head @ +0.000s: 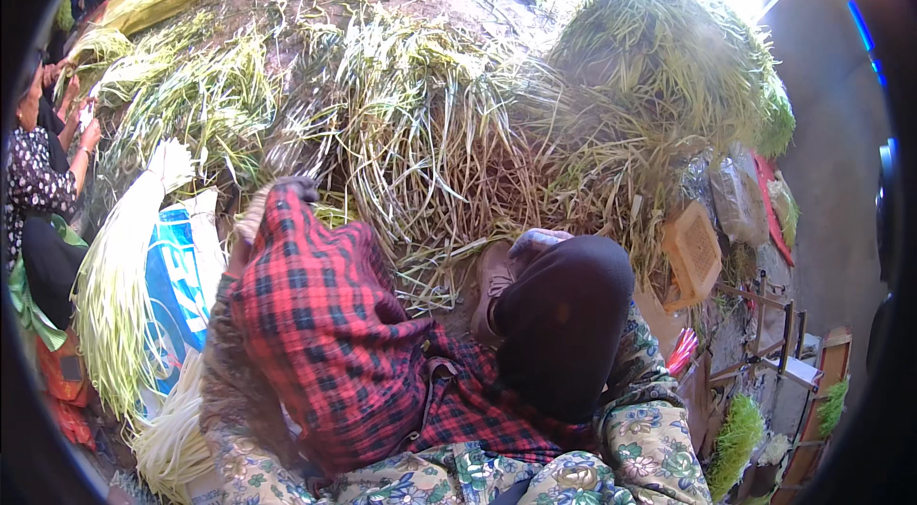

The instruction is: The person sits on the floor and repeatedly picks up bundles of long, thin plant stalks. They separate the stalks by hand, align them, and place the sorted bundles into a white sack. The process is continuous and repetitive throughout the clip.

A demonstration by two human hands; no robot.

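My left hand (pixel 252 217), in a pale glove, is beside my left knee, which is draped in red-and-black plaid cloth (pixel 308 290). The knee hides most of its fingers. Something dark, perhaps a shoe tip (pixel 301 185), shows just past that knee. Beyond my right knee in dark trousers (pixel 566 319), my gloved right hand (pixel 539 240) is partly visible above a brown shoe (pixel 493 283). What either hand holds cannot be seen. A thick heap of long, chive-like green and straw-coloured stalks (pixel 430 125) lies right before me.
Pale stalk bundles (pixel 118 276) lie left on a blue-and-white printed sack (pixel 175 290). A person in a dotted top (pixel 39 168) sits beyond. On the right are a taller green heap (pixel 666 53), an orange plastic basket (pixel 693 254), a metal frame (pixel 777 333) and red-pink ties (pixel 682 351).
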